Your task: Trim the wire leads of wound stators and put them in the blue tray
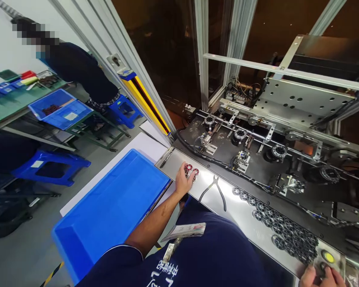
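My left hand (182, 182) rests on the steel ledge (227, 207) of the machine, fingers over a small cluster of red wound parts (192, 171). My right hand (324, 277) is at the bottom right corner, fingers on a control box just below its yellow push button (329, 257). Whether a finger presses anything is hidden. A pair of pliers (215, 192) lies on the ledge between the hands. Several black round parts (281, 229) are laid out in rows along the ledge toward my right hand.
An upturned blue bin (107, 215) sits on a white table at my left. Behind the ledge, black fixtures (240, 135) stand on a transfer rail. A yellow light curtain post (146, 101) stands at the opening. Another person in dark clothes (80, 71) works at a green table far left.
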Tool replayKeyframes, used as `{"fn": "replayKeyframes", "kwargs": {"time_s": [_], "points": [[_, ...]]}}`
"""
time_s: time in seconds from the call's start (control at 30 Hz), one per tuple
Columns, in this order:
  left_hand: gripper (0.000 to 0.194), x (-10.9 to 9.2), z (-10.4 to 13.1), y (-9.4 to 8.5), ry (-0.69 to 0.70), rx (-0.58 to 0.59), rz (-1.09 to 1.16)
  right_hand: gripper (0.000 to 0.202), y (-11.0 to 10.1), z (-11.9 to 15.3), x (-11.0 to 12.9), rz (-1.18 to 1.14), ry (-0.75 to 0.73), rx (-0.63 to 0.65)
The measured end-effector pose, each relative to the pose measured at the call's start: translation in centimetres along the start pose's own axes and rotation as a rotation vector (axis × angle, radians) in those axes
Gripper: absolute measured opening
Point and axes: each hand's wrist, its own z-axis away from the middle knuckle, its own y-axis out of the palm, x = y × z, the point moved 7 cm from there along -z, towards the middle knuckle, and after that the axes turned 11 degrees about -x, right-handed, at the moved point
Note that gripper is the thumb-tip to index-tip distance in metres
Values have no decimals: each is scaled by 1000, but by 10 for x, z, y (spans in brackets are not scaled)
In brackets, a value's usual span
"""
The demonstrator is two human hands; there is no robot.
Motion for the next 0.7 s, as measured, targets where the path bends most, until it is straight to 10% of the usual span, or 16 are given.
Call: {"fn": "replayKeyframes", "kwargs": {"time_s": [0.7], "points": [[70, 4, -1, 1, 25, -20, -27, 60, 1, 13, 1, 144, -130, -54]]}}
